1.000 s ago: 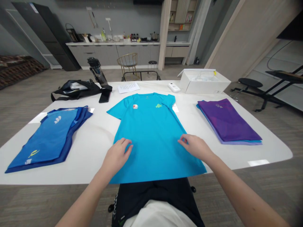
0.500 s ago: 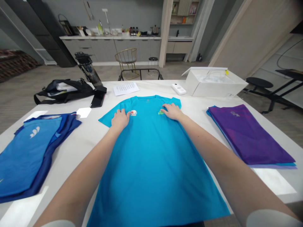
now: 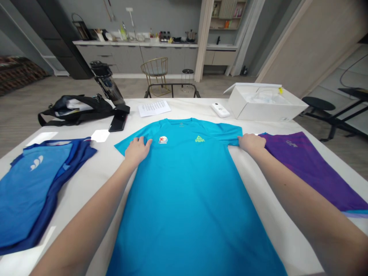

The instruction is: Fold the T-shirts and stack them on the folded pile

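Note:
A turquoise T-shirt [image 3: 184, 184] lies spread out on the white table, collar away from me, with a small round red-and-white badge and a green logo across the chest. My left hand [image 3: 138, 150] rests open on the shirt near the left sleeve, fingers lying on the cloth. At the end of the right sleeve, my right hand [image 3: 252, 143] is closed on the hem and holds the sleeve stretched out sideways. The lower end of the shirt runs out of the bottom of the view.
Blue folded clothes [image 3: 37, 191] lie at the left, a purple folded garment [image 3: 310, 165] at the right. Along the back are a black bag [image 3: 83, 109], a dark bottle [image 3: 107, 84], a phone [image 3: 117, 122], a printed sheet [image 3: 154, 108], a white device [image 3: 220, 110] and an open white box [image 3: 264, 109].
My right hand has moved right from the chest to the sleeve end and closed on it. The right sleeve now extends outward. My left hand has shifted slightly left and nearer me.

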The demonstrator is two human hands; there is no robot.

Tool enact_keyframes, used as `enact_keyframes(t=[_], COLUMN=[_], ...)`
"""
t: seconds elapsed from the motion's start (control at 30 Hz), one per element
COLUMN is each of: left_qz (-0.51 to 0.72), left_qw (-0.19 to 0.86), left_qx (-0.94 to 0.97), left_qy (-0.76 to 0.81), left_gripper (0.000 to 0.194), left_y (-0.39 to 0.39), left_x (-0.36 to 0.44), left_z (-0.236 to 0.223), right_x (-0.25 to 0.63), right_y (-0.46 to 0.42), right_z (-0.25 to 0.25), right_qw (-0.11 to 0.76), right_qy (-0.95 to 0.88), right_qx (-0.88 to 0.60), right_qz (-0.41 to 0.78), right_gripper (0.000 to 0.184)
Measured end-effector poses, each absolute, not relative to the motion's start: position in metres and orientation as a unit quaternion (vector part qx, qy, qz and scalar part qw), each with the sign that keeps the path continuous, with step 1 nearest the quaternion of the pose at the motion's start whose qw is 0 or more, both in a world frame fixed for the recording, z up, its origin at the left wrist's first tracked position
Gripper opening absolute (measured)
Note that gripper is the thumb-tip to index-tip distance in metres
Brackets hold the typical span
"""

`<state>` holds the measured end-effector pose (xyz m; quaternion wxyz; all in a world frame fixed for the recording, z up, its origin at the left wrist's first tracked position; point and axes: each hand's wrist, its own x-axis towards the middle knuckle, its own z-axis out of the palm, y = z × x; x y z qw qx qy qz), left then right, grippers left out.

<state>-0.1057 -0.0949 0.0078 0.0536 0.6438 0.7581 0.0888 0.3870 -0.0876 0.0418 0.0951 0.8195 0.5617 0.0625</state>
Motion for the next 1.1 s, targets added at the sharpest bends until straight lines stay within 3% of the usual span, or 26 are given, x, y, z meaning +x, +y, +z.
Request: enact_keyframes(t=[0.13,0.3,0.5,0.77,1.1], left_qz=[0.102,0.079,0.040,0.058,0.053], left_qw=[-0.023,-0.023,0.026,0.082,0.081], left_qx=[0.673,0.728,0.742,0.717,0.743], left_qy=[0.732,0.681,0.669,0.690,0.662], left_gripper=[0.062,0.058,0.071,0.085,0.084], left_y=[-0.090,-0.061,-0.017,0.020,0.054], left_x=[-0.082,-0.038,-0.018,-0.026,-0.035], left_z=[0.015,0.011,-0.004,-0.019,-0.022], right_x=[0.361,0.289,0.240,0.248,0.256], right_y=[-0.080,-0.054,-0.032,0.006,0.034], right_z=[0.043,0.030,0.007,-0.011,-0.017], right_qw=[0.030,-0.045,-0.038,-0.047,-0.031], right_qy=[0.638,0.748,0.736,0.729,0.734], right_qx=[0.764,0.662,0.676,0.682,0.677], right_qz=[0.094,-0.004,0.014,0.007,-0.051], right_gripper=[0.041,0.048,0.058,0.069,0.075])
